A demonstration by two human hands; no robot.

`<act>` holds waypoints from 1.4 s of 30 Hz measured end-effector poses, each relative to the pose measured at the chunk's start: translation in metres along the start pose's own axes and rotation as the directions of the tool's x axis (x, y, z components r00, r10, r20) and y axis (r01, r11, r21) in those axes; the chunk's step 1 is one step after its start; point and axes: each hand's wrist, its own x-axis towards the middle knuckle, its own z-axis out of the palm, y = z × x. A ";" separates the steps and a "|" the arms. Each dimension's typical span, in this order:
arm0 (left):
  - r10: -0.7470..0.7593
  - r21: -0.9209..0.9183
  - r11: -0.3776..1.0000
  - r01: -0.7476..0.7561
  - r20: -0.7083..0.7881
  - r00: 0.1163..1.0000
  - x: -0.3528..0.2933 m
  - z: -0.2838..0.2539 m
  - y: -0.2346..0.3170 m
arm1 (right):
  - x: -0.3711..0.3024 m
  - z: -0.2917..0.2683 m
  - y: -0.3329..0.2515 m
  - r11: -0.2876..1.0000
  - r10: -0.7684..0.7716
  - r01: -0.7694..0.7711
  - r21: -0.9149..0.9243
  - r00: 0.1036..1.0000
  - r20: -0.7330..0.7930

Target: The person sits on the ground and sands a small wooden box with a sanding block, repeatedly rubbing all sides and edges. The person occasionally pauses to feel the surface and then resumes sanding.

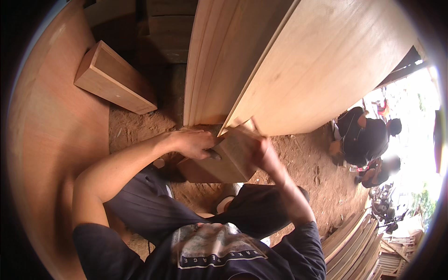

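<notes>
A wooden drawer-like box [224,164] stands tilted between my knees, low over the dirt floor. My left hand [198,143] grips its upper left edge, fingers bent over the rim and thumb along the side. At the right side of the box is my right hand [258,150], smeared by motion, so its fingers cannot be made out. Something pale and thin shows blurred just above that hand; its kind is unclear. Close beyond both hands rises a large pale plywood panel [317,60], its lower corner beside the box.
A second long wooden drawer [121,84] leans at the left by a curved-looking wood panel [51,140]. Brown dirt floor [308,158] spreads to the right. Two people [366,135] sit farther right. Stacked wooden planks [352,242] lie at the lower right.
</notes>
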 end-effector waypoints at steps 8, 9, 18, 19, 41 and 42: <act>0.144 0.134 0.982 -0.136 -0.048 0.988 0.005 0.011 -0.020 | 0.007 -0.030 0.007 0.960 0.279 -0.268 0.076 0.925 -0.259; 0.119 0.089 0.989 -0.114 -0.050 0.992 0.005 0.008 -0.014 | 0.004 -0.031 0.014 0.956 0.294 -0.289 0.058 0.921 -0.256; 0.053 0.068 0.996 -0.050 -0.048 0.997 -0.001 0.006 -0.015 | 0.000 0.001 -0.010 0.998 -0.043 0.043 0.050 0.999 0.007; 0.063 0.045 0.997 -0.060 -0.066 0.996 0.001 0.006 -0.013 | -0.003 0.000 0.000 0.999 -0.042 0.043 -0.018 0.999 0.028; 0.009 -0.054 0.998 -0.010 -0.018 1.000 -0.008 -0.002 -0.004 | -0.034 0.000 0.026 0.953 0.303 -0.302 0.024 0.944 -0.131; 0.037 -0.054 0.998 -0.039 -0.026 0.999 -0.006 -0.004 0.001 | -0.038 0.002 0.028 0.946 0.323 -0.314 0.086 0.938 -0.129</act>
